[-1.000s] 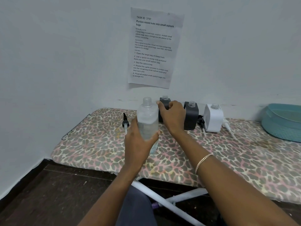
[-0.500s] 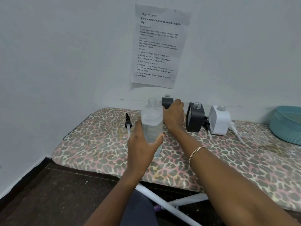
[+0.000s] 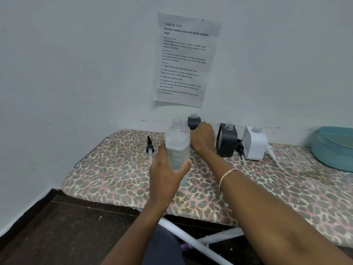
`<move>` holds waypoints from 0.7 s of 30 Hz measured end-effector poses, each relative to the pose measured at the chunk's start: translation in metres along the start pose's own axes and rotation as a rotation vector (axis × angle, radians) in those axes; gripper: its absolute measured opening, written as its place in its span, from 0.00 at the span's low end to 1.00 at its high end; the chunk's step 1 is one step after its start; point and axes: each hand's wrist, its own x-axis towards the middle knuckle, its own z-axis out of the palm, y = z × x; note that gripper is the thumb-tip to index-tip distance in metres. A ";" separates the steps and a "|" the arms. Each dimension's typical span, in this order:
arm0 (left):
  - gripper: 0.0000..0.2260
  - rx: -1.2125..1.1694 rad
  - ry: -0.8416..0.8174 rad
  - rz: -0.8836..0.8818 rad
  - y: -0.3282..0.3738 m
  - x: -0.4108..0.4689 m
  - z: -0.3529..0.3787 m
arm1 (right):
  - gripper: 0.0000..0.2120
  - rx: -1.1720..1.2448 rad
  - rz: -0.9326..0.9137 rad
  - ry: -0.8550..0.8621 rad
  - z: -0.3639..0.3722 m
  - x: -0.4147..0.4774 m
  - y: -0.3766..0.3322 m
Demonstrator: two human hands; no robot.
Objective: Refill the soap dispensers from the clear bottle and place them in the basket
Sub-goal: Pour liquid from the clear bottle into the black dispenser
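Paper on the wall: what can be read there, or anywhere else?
Paper, heading: "TASK ID: 3797"
Below: "Portion mixed nuts into small ziplock bags"
"1 Open the large bag of mixed nuts"
"2 Use a spoon to scoop nuts and pour them into one small ziplock bag"
"3 Seal the ziplock bag"
Remaining paragraphs: too small to read surely.
Elsewhere: no text visible.

A sheet of paper (image 3: 186,60) on the wall (image 3: 76,64) was headed "TASK ID: 3797" and, in bold, "Portion mixed nuts into small ziplock bags". Its numbered steps began "1 Open the large bag of mixed nuts" and included "3 Seal the ziplock bag".
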 end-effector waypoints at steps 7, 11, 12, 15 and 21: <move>0.33 -0.015 -0.011 0.000 -0.004 -0.001 0.001 | 0.20 0.144 -0.044 0.054 -0.027 -0.012 -0.005; 0.32 -0.019 -0.006 0.003 -0.005 -0.001 0.000 | 0.19 0.206 -0.091 0.091 -0.058 -0.027 -0.009; 0.32 -0.025 -0.004 0.006 -0.004 -0.001 0.000 | 0.19 0.220 -0.098 0.098 -0.068 -0.032 -0.009; 0.32 -0.053 0.004 0.014 -0.002 -0.003 0.000 | 0.17 0.252 -0.114 0.135 -0.097 -0.049 0.001; 0.30 -0.040 -0.016 0.052 0.005 -0.010 0.000 | 0.14 0.221 -0.096 0.108 -0.140 -0.092 0.044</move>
